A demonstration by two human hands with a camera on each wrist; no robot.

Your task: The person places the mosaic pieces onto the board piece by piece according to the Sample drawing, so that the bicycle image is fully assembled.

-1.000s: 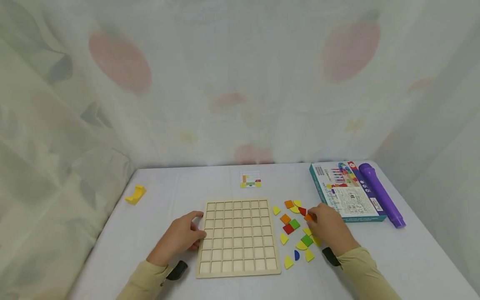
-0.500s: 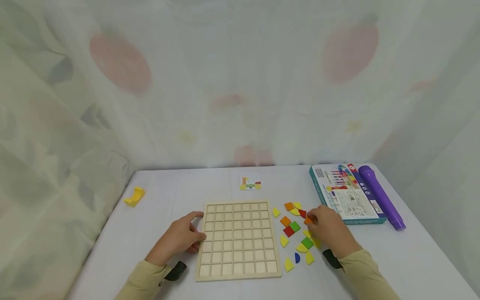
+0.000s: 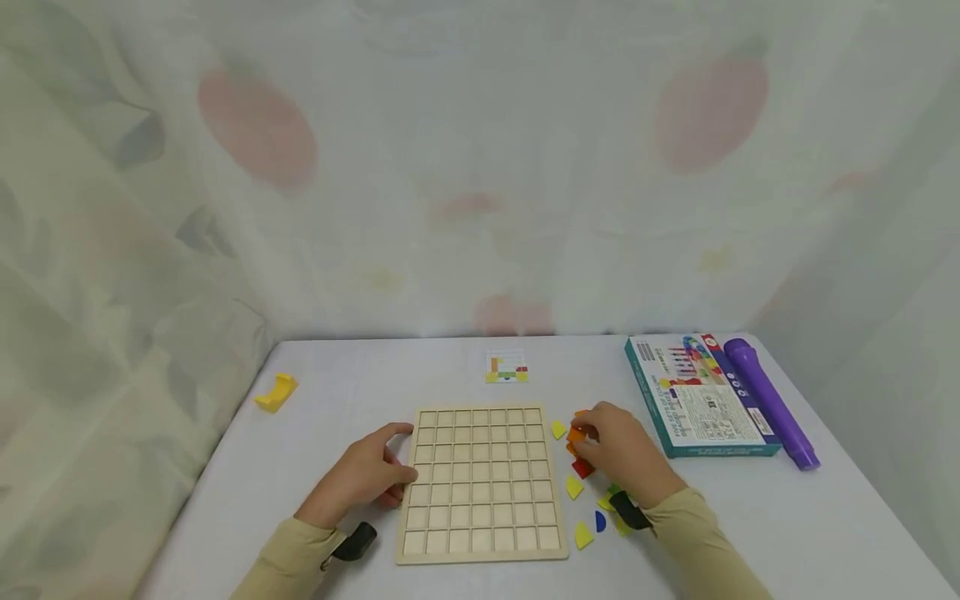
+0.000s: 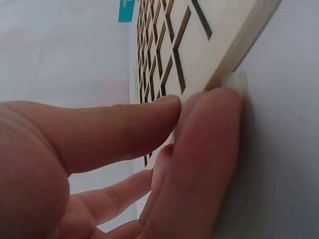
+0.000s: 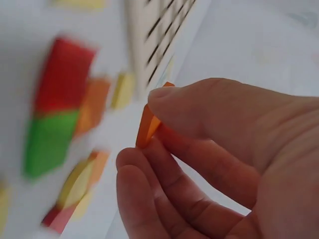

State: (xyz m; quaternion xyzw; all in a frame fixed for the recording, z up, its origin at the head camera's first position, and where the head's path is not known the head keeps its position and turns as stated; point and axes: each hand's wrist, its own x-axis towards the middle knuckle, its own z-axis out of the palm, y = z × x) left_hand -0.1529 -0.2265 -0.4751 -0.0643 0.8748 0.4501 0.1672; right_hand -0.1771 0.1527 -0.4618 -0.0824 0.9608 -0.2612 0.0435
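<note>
A wooden grid board (image 3: pixel 482 483) with rows of square recesses lies on the white table. My left hand (image 3: pixel 358 477) holds its left edge; in the left wrist view the thumb and a finger (image 4: pixel 204 149) meet at the rim. Right of the board, my right hand (image 3: pixel 630 457) pinches an orange tile (image 5: pixel 146 122) between thumb and fingers, raised above the loose tiles. Below it lie a red square tile (image 5: pixel 65 77), a green square tile (image 5: pixel 52 144) and another orange tile (image 5: pixel 92 107). The hand and wrist hide some tiles in the head view.
A small pattern card (image 3: pixel 507 365) lies behind the board. At the back right are a printed box (image 3: pixel 701 400) and a purple stick with a wider head (image 3: pixel 772 404). A curved yellow object (image 3: pixel 276 392) is at left. Yellow pieces (image 3: pixel 583 535) and a blue half-round (image 3: pixel 600 522) lie nearby.
My right hand has moved left toward the board, carrying the orange tile from the right side of the pile. My left hand stays at the board's edge.
</note>
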